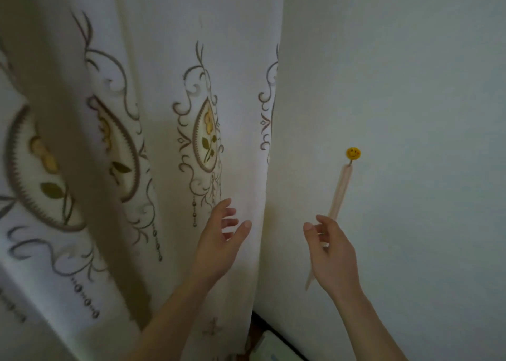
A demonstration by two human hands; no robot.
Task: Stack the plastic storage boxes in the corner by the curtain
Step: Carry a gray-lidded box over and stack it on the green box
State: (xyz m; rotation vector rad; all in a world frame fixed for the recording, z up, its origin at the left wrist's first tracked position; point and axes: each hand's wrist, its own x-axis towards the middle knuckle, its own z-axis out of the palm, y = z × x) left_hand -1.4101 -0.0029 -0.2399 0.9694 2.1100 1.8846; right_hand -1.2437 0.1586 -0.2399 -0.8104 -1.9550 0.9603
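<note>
- Both hands are raised at lower centre of the frame. The left hand [221, 232] is spread and grasping nothing, just in front of the curtain [169, 141].
- The right hand [332, 254] is loosely curled at the tie-back strap [341, 191]; whether it pinches the strap, I cannot tell.
- Only a pale corner of a box [269, 347] shows, bottom centre (mostly cut off).
- Best to gather the curtain aside and secure it under the smiley hook [353, 153] first, clearing the corner.
- No readable writing anywhere.

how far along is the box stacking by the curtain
Nothing looks done: no stacked boxes show. In hand: the left hand is open by the cream embroidered curtain; the right hand is around a pale tie-back strip hanging from a yellow smiley hook. Stacking remains.
</note>
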